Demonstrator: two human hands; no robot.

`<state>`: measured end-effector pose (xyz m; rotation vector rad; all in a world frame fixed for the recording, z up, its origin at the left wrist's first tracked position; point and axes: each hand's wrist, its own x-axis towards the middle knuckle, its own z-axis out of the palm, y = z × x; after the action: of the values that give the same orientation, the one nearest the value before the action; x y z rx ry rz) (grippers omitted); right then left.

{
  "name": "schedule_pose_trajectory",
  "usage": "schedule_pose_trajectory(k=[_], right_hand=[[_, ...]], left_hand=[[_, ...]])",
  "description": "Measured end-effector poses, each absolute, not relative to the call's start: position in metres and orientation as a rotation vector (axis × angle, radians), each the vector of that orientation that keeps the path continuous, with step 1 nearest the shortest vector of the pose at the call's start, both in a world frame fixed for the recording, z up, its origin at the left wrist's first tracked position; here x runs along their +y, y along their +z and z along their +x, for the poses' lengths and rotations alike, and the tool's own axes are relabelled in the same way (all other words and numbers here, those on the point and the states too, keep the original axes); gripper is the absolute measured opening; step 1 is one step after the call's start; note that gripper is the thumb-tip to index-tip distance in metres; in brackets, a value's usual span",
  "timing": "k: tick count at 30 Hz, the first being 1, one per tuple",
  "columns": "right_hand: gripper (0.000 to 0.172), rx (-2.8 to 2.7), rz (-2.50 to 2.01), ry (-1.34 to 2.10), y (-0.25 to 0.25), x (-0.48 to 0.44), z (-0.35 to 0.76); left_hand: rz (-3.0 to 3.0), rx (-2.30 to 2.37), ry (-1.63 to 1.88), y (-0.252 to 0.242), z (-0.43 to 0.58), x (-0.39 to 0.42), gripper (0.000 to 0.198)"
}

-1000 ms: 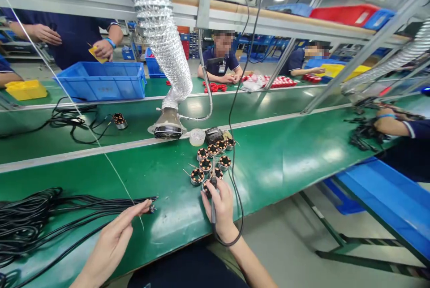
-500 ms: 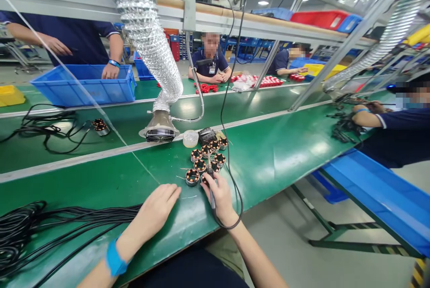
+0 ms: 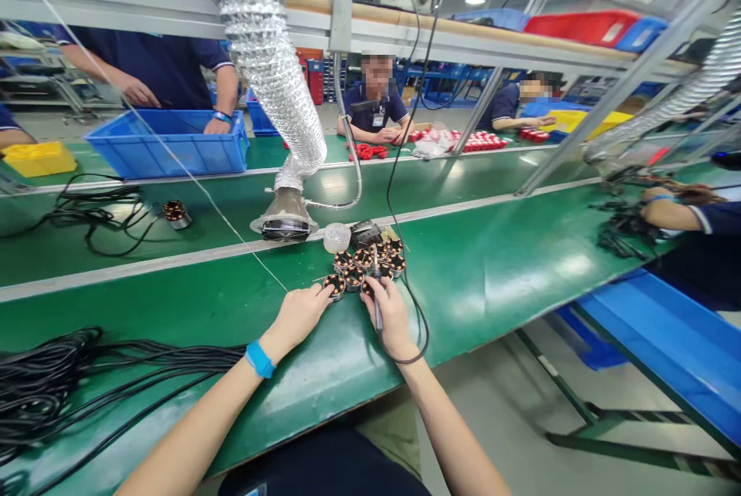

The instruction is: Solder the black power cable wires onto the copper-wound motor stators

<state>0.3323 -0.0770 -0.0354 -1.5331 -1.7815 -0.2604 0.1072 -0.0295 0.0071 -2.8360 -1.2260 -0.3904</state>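
My right hand (image 3: 391, 314) is closed around a soldering iron (image 3: 377, 288), its tip pointing up among a cluster of several copper-wound motor stators (image 3: 367, 263) on the green bench (image 3: 486, 272). My left hand (image 3: 301, 312), with a blue wristband, reaches to the nearest stator (image 3: 334, 285); its fingertips touch that stator's side. The iron's black cord (image 3: 414, 326) loops round my right wrist and rises to the overhead rail.
A silver fume-extraction hose (image 3: 272, 72) ends in a hood (image 3: 283, 220) just behind the stators. A bundle of black cables (image 3: 75, 380) lies at the left. A blue bin (image 3: 167, 143), a lone stator (image 3: 176, 212) and other people stand across the belt. A thin solder wire (image 3: 174, 164) runs diagonally.
My left hand has left the black cable ends and moved right and forward to the nearest stator. My right hand has pushed the soldering iron forward into the cluster.
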Motion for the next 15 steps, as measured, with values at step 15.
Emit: schedule_pose_trajectory(k=[15], right_hand=[[0.036,-1.966,-1.318,-0.194,-0.033,-0.051,0.265]], left_hand=[[-2.807,-1.872,-0.543,0.029,-0.037,-0.099,0.032]])
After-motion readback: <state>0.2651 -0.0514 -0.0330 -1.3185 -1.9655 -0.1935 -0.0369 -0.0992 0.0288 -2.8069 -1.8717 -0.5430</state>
